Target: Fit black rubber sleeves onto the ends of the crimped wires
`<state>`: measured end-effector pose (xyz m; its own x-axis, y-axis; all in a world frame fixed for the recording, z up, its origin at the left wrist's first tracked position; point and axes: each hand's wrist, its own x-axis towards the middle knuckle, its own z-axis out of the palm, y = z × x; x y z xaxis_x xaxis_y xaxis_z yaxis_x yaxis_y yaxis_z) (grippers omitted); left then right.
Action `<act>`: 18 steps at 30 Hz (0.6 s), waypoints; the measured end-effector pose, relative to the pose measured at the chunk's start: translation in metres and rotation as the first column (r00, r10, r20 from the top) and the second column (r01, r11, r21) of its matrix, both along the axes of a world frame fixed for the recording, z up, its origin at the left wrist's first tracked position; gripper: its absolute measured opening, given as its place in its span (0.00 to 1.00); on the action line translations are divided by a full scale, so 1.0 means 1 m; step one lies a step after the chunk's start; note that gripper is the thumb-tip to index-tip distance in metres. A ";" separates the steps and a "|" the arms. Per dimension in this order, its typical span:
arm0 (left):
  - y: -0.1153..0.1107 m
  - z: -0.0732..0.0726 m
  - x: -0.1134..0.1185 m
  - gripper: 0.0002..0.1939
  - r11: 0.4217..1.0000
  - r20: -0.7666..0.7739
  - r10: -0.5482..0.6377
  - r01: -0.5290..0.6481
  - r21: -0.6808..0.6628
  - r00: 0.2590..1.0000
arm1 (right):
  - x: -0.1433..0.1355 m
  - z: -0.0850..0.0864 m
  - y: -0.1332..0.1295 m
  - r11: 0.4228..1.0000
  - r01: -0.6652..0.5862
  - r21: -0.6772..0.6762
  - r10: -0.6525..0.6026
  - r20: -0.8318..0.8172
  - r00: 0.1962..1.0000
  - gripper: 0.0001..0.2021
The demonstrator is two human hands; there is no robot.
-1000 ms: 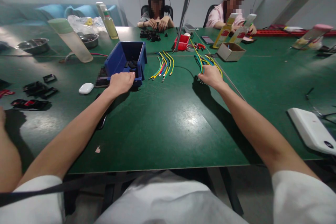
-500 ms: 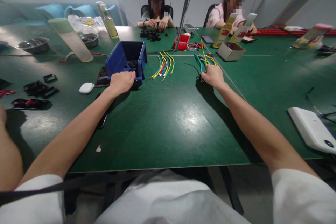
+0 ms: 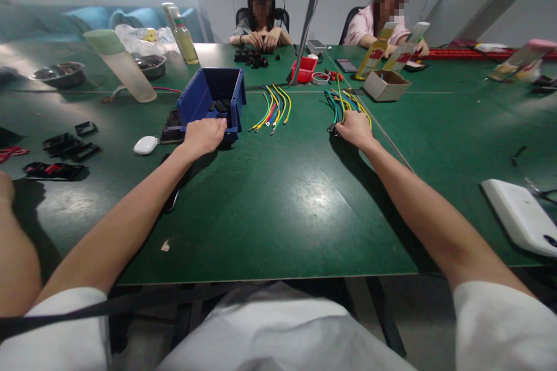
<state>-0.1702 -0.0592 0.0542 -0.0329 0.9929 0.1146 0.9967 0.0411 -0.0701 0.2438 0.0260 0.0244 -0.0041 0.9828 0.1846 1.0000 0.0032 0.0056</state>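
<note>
My left hand (image 3: 203, 135) grips the near rim of a blue plastic bin (image 3: 212, 98) that holds small black parts. My right hand (image 3: 355, 127) is closed over a bundle of yellow, green and blue wires (image 3: 343, 104) with ring terminals, lying on the green table (image 3: 278, 203). A second loose bundle of coloured wires (image 3: 272, 109) lies between my two hands, touched by neither.
A white mouse (image 3: 145, 145) and black parts (image 3: 65, 148) lie to the left. A frosted bottle (image 3: 122, 66), metal bowls, a red tray (image 3: 306, 68) and a cardboard box (image 3: 384, 84) stand farther back. A white device (image 3: 520, 217) sits at right. Two people work across the table.
My right hand has closed over the wire bundle and gathered it slightly; the wires that stuck up now lie flatter. My left hand stays on the bin.
</note>
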 end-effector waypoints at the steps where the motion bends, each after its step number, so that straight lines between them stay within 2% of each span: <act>1: 0.000 0.000 0.000 0.35 1.000 -0.005 0.001 -0.001 -0.003 1.000 | 0.000 0.000 0.000 1.000 -0.002 -0.006 0.002 -0.001 1.000 0.17; 11: -0.001 0.000 0.000 0.35 1.000 0.004 -0.020 0.020 0.004 1.000 | 0.001 -0.004 0.000 1.000 -0.010 0.006 0.010 -0.026 1.000 0.17; 18: 0.000 -0.002 -0.002 0.35 0.999 0.005 -0.030 0.030 0.029 1.000 | 0.002 -0.008 0.000 1.000 0.002 0.001 -0.002 -0.065 0.998 0.20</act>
<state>-0.1722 -0.0590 0.0518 -0.0036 0.9897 0.1429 0.9979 0.0129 -0.0639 0.2460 0.0263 0.0160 0.0103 0.9827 0.1850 0.9982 0.0008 -0.0598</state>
